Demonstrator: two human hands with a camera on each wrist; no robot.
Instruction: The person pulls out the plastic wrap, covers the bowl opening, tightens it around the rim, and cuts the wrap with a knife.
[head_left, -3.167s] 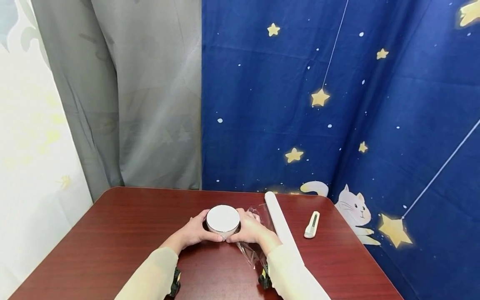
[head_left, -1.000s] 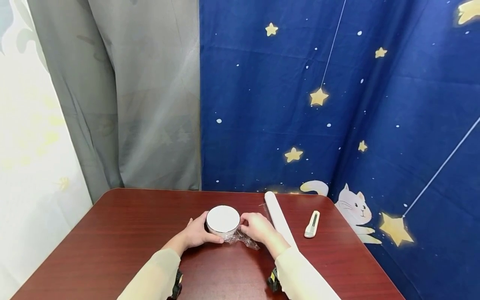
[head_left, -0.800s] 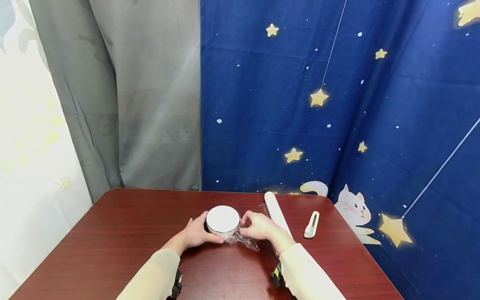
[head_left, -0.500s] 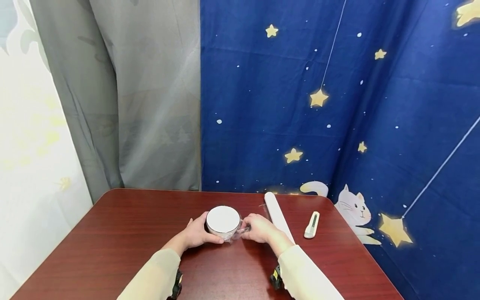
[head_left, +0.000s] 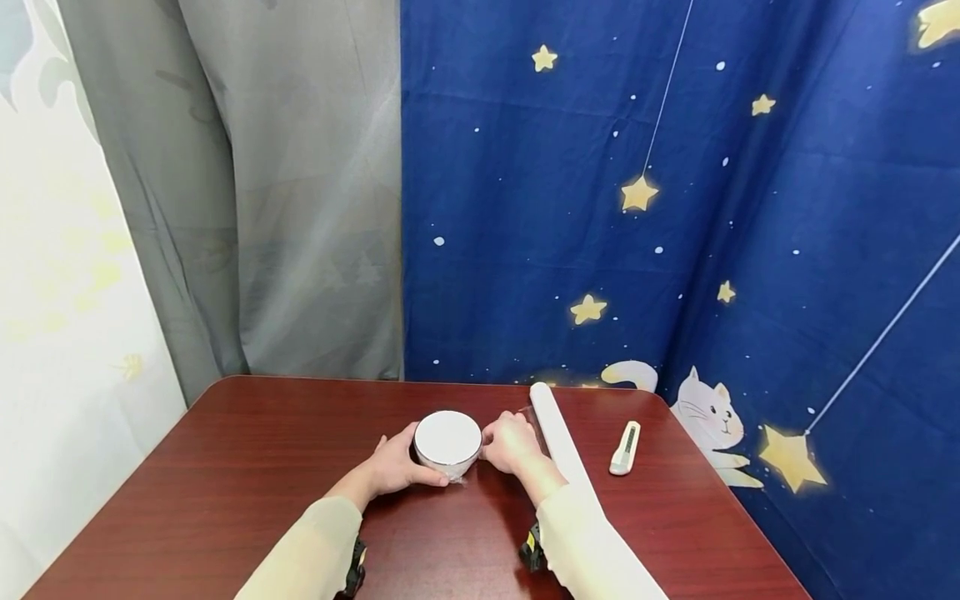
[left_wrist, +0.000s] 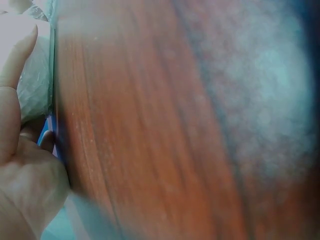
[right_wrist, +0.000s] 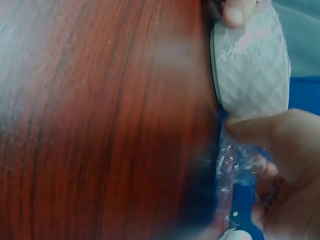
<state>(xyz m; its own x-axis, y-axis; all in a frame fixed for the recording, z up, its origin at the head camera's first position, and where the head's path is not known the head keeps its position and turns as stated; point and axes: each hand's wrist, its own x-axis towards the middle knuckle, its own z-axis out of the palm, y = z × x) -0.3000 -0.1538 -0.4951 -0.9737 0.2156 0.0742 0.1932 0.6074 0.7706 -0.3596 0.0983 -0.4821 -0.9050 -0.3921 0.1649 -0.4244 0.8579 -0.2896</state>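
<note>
A white bowl [head_left: 448, 442] with a thin dark rim stands on the table, clear plastic wrap clinging to its side. My left hand [head_left: 392, 463] grips it from the left, thumb along the near side; in the left wrist view the thumb [left_wrist: 20, 55] lies against it. At the bowl's right side is my right hand [head_left: 512, 442]. From the right wrist, the bowl's diamond-textured wall [right_wrist: 255, 65] shows under the film. There the right thumb [right_wrist: 250, 129] touches the wall's edge, and crinkled plastic wrap [right_wrist: 240, 160] runs between it and the curled fingers.
Right of the hands lies a long white roll [head_left: 558, 437], partly under the right sleeve. A pale utility knife [head_left: 625, 448] is farther right on the dark red table [head_left: 300, 442]. Grey and blue curtains [head_left: 525, 208] hang behind the table's far edge.
My right hand left the bowl, gathered the loose wrap on its right, and has now shifted slightly away from me. The crumpled film end is no longer visible from the head. My left hand stays put.
</note>
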